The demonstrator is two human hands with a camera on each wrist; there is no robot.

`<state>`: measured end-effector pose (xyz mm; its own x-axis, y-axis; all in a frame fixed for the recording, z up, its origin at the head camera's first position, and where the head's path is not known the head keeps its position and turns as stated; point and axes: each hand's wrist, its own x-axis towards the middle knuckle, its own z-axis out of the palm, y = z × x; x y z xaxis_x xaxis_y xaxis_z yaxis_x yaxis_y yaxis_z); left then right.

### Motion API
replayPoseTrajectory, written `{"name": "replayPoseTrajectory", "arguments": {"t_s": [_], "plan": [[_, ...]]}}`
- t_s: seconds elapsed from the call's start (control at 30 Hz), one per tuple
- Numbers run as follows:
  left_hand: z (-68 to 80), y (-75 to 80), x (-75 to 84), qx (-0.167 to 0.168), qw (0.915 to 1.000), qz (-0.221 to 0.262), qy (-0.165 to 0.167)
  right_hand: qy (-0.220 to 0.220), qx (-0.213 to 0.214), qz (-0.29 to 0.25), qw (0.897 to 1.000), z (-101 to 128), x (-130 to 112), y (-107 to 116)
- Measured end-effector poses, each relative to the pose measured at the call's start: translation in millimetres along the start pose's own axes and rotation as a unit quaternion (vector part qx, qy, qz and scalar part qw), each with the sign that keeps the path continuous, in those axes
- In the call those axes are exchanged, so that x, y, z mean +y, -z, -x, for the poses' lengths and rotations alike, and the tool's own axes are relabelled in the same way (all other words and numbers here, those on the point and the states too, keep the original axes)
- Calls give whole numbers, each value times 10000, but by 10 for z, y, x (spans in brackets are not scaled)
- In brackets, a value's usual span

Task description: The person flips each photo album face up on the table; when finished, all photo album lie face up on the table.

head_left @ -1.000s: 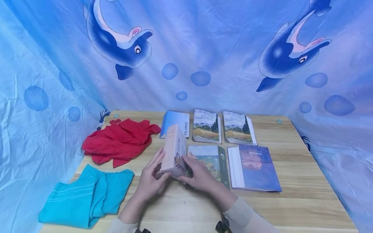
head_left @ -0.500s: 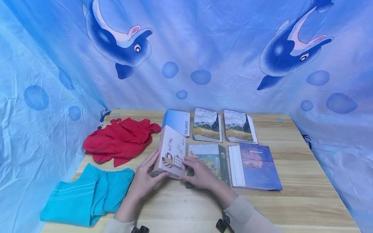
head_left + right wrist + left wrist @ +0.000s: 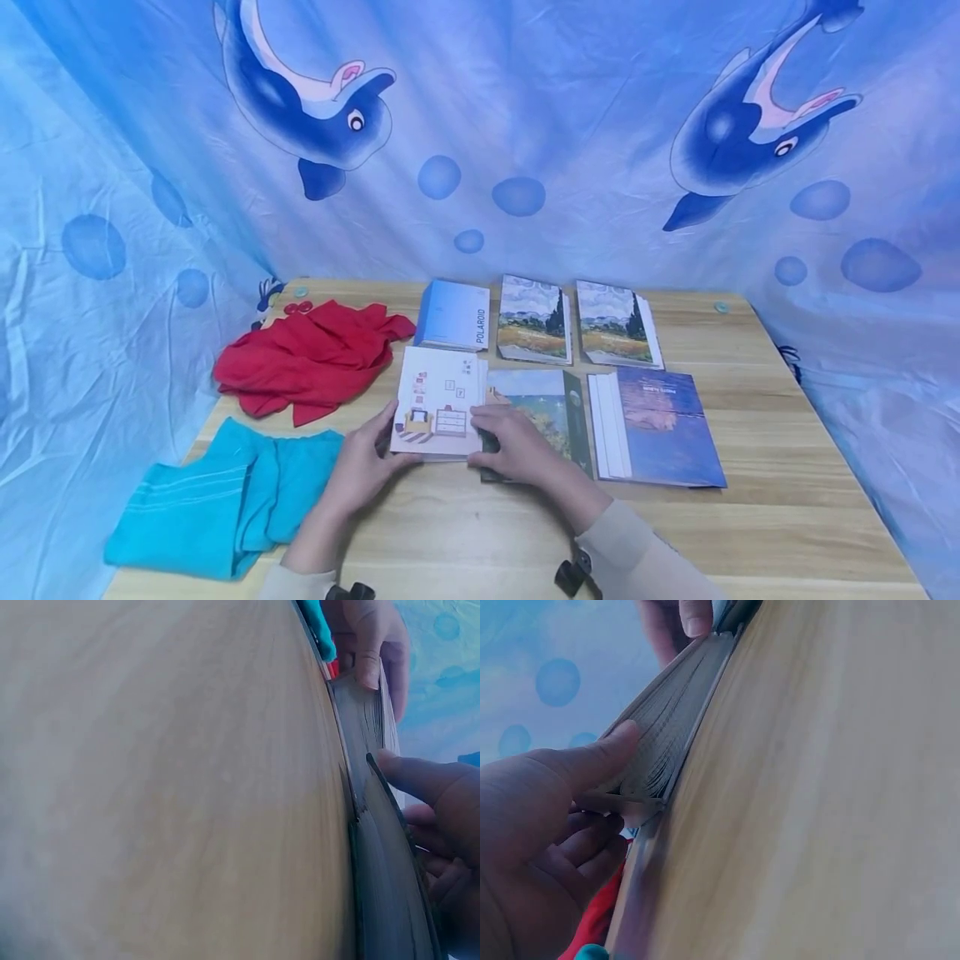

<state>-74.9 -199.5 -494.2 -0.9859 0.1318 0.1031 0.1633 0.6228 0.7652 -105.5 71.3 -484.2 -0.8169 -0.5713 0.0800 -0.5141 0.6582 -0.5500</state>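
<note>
A cream photo album [image 3: 437, 398] with a printed armchair and drawers lies nearly flat at the middle of the table. My left hand [image 3: 362, 467] grips its left side, and my right hand [image 3: 517, 446] holds its lower right side. In the left wrist view, the left thumb crosses the page edges [image 3: 676, 712] while the fingers bend beside the spine. The right wrist view has the right thumb [image 3: 405, 771] against the album's edge, with curled fingers partly hidden. Touching its right side is a green-edged landscape album [image 3: 540, 408], partly covered by the right hand.
Behind stand a blue Polaroid album [image 3: 453, 315] and two landscape albums [image 3: 532, 321], lying in a row. A purple-blue photo album [image 3: 663, 425] lies to the right. Left are a crumpled red cloth [image 3: 311, 362] and a folded turquoise cloth [image 3: 217, 500]. A dolphin-print curtain [image 3: 570, 125] surrounds the wooden table.
The cream album has gone from standing on edge, through a tilt, to lying nearly flat with its cover up. My left hand has moved slightly left and down; both hands still hold it.
</note>
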Motion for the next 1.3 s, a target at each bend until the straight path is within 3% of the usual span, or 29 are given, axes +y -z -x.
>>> {"name": "replayPoseTrajectory", "arguments": {"t_s": [0.1,0.37,0.77,0.97,1.2,1.3], "plan": [[-16,19,-9,-121,9999,-79,91,109,-92,81,9999,-8,-9,3],[-5,96,-44,-68,9984,-541,135,449,-169,54,9988,-18,-10,-30],[2,51,16,-306,9953,-918,-72,177,-412,-373,9983,26,50,25],[-4,17,17,-408,9951,-866,-232,205,-202,-669,9973,81,76,71],[-8,-8,77,-367,9936,-1060,115,368,157,-964,9945,182,174,161],[-21,-11,127,-264,9934,-1113,46,314,289,-995,9941,236,234,225]]}}
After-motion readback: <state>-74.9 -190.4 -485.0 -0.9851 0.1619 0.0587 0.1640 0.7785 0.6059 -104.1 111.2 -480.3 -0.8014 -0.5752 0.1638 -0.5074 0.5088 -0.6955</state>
